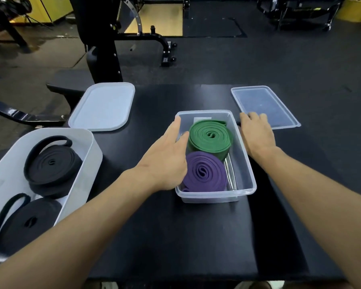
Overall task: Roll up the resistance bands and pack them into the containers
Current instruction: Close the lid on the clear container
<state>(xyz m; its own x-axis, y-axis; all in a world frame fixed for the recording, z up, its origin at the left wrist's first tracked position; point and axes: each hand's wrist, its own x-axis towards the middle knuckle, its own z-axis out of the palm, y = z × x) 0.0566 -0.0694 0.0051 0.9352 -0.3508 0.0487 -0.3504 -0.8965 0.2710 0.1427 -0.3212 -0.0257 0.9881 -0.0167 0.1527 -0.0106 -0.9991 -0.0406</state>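
left hand (165, 157) lying flat, released, against box (208, 197) left rim | right hand (257, 135) resting released, fingers touching lid (265, 103) | green roll (209, 136) and purple roll (204, 174) sitting inside

Clear plastic rectangular container (241, 155) sits mid-desk with two coiled bands lying flat inside: green rubber band (209, 136) at the far end, purple rubber band (204, 174) at the near end, touching. White plastic tub (93, 147) at the desk's left edge holds two black rolled bands (52, 165), loose ends looping out.
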